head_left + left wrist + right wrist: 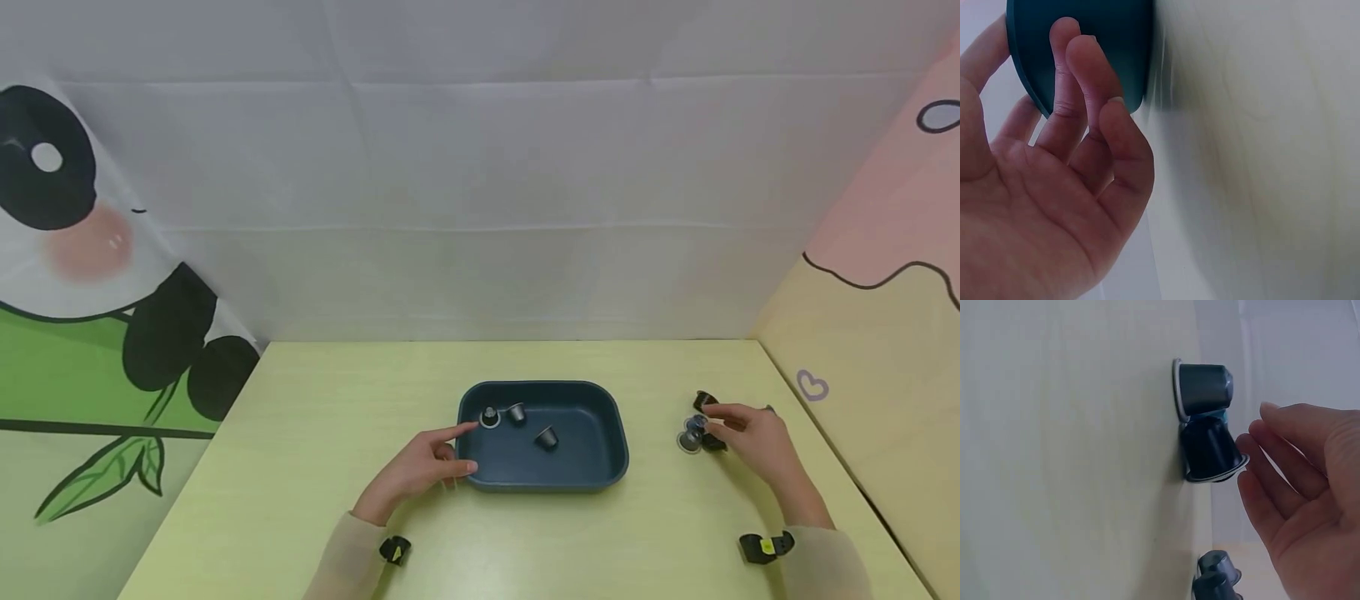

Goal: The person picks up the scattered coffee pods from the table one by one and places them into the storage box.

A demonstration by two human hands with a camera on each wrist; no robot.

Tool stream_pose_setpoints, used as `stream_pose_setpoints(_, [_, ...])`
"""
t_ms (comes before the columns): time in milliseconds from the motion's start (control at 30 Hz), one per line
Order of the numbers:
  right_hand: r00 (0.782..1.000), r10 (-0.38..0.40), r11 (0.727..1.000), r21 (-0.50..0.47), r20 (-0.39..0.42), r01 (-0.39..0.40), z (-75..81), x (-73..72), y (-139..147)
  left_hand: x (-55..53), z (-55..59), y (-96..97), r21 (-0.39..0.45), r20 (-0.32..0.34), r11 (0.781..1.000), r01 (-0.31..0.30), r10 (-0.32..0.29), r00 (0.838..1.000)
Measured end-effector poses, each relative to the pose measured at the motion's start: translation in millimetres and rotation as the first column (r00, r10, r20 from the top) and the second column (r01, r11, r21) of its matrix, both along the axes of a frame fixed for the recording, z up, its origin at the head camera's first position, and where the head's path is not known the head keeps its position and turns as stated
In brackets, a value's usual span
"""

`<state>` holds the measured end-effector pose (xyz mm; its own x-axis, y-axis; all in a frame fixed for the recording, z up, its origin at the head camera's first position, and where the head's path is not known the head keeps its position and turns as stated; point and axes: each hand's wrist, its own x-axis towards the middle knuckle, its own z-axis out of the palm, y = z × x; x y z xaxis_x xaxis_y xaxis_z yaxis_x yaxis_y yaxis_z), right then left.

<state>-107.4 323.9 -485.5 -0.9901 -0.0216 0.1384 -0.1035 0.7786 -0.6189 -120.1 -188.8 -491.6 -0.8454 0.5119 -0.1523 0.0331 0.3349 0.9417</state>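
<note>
A dark blue tray (592, 479) stands on the table with three coffee capsules inside: one upright capsule (490, 416), a tipped capsule (517, 413) beside it and another tipped capsule (547, 437) nearer the middle. My left hand (420, 467) holds the tray's left end, index finger and thumb at the rim, other fingers bent against the outer wall in the left wrist view. At the right, my right hand (757, 437) reaches over a cluster of capsules. Its fingers (1266, 494) are nearest a dark capsule (1210, 449), which leans by a grey-green capsule (1204, 389); nothing shows between fingers and thumb.
Two more capsules (1216, 578) stand close together low in the right wrist view. A pale yellow table (337, 400) carries everything, with a white cloth wall (480, 275) behind and printed panels at both sides.
</note>
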Motion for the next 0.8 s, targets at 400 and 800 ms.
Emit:
stream_pose_setpoints(400, [0.999, 0.030, 0.999, -0.012, 0.032, -0.030, -15.8, -0.6, 9, 2.1, 1.4, 0.3, 0.011, 0.004, 1.000, -0.008, 0.008, 1.000])
stream_pose_setpoints(800, [0.994, 0.065, 0.997, 0.025, 0.089, -0.067, -16.5, -4.7, 5, 1.9, 2.4, 0.4, 0.009, 0.009, 1.000, -0.007, 0.007, 1.000])
